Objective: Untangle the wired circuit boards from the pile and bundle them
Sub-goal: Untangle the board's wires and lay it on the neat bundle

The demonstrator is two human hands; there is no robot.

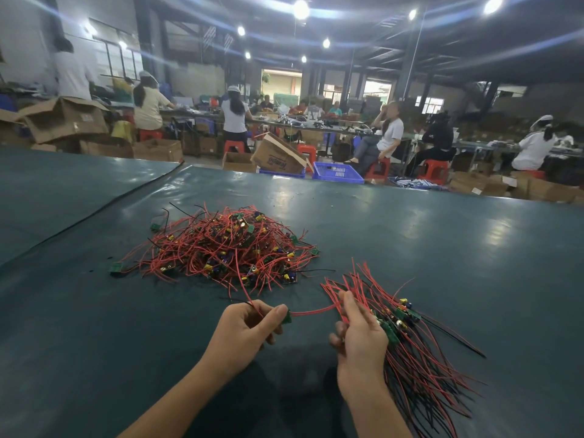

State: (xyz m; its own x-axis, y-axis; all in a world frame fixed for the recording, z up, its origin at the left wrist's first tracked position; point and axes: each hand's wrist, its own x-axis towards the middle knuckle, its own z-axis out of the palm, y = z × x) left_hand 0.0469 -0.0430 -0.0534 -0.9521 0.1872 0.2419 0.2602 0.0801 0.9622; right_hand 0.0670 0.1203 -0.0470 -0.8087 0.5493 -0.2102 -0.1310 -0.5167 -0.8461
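The right hand (360, 339) grips a bundle of wired circuit boards (420, 352), fingers curled round its middle, with red and black leads fanning out above and below the fist. Just beside it, the left hand (246, 330) pinches a single green board (287, 317) between thumb and forefinger. That board's red wire (313, 311) runs across to the right hand, and another strand trails up towards the pile (227, 248). The tangled pile lies beyond the left hand on the dark green table cover (442, 248). Past the far edge, well apart from both hands, stands a blue plastic crate (336, 172).
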